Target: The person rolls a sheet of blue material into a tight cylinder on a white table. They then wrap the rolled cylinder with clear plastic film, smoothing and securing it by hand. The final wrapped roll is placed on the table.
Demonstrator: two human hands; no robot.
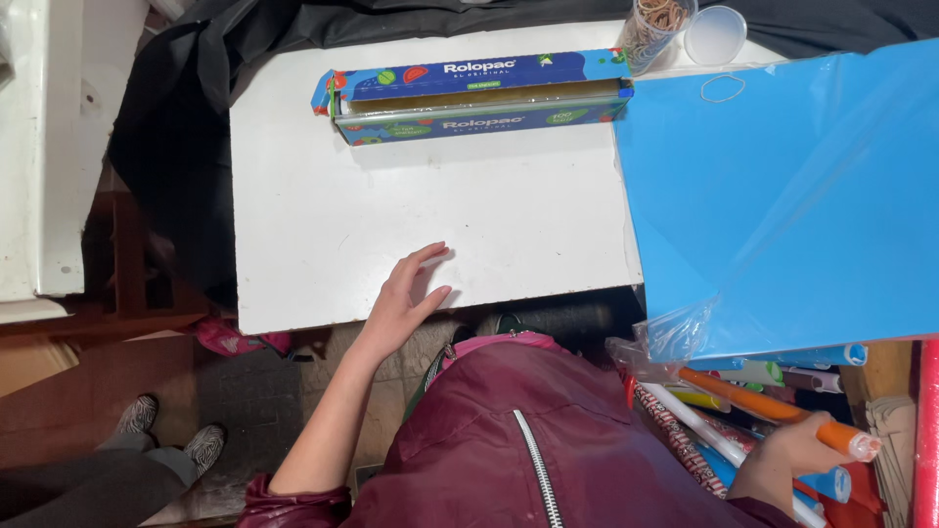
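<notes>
My left hand [403, 298] rests flat on the near edge of a white table [323, 225], fingers apart, holding nothing. My right hand [782, 460] is low at the right, closed around an orange roll [758, 403] that sticks out of a bunch of rolled papers [724, 445]. A long blue box of cling film [479, 96] lies open at the far side of the table. A large blue sheet [792, 196] covers the table's right part and hangs over its edge.
A clear jar of rubber bands [653, 27] and its lid [715, 35] stand at the far right; one loose rubber band [722, 89] lies on the blue sheet. Another person's feet [166, 435] show at lower left. Dark cloth [166, 127] hangs behind the table.
</notes>
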